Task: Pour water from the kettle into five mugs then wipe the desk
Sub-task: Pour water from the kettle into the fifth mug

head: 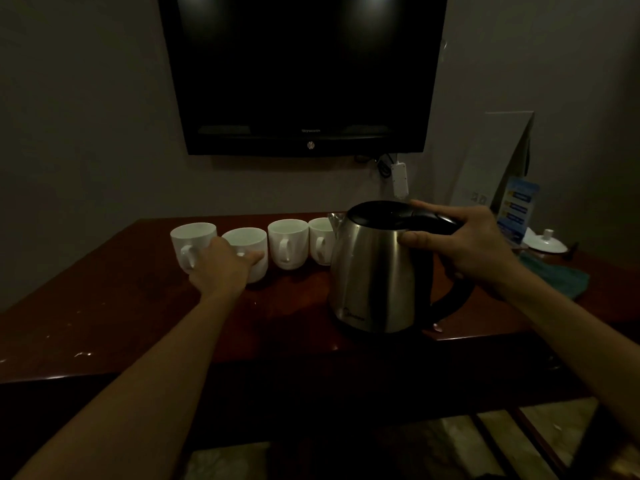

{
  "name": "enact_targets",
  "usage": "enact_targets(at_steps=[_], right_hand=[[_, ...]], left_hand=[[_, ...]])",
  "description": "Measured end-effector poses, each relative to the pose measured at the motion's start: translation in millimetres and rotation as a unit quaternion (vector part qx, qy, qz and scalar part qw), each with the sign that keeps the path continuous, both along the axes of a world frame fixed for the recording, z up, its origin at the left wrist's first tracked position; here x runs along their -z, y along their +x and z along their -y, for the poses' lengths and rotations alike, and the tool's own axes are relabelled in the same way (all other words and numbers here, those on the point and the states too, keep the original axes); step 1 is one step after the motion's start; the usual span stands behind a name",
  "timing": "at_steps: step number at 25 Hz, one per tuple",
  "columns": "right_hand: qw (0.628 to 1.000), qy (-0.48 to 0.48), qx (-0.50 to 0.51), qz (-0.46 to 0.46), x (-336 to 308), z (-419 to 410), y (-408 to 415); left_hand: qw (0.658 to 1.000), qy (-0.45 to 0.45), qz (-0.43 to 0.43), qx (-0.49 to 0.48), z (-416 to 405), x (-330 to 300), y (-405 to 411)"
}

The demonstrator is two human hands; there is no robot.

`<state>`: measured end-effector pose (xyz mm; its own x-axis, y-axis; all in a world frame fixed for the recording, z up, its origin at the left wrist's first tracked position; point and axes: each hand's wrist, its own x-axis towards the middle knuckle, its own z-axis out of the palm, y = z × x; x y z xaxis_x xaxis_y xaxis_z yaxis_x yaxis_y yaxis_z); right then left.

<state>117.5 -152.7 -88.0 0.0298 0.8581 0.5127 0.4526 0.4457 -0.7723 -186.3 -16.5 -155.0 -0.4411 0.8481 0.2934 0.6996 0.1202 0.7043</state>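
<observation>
Steel-bodied, black-lidded kettle [377, 268]: your right hand [474, 247] grips its handle; your left hand [221, 265] clasps the second-from-left white ceramic mug [247, 252].

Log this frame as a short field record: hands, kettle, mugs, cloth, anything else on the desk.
left hand: grips the second mug from left
right hand: grip on the handle of the kettle
kettle: steel, lid shut, upright
mugs in view: four white, in a row; a fifth cannot be seen
cloth: teal, right of the kettle on the desk
also: white lid far right
</observation>
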Motion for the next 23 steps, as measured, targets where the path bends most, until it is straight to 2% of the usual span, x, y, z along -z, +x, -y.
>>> enact_targets(at_steps=[6,23], right_hand=[[1.000,-0.025,-0.019,0.003,-1,-7,-2],[0.998,-0.015,-0.056,-0.004,1,-27,-25]], left_hand=[[1.000,0.002,-0.006,0.003,-6,-4,2],[1.000,0.002,-0.024,-0.001,-11,-7,7]])
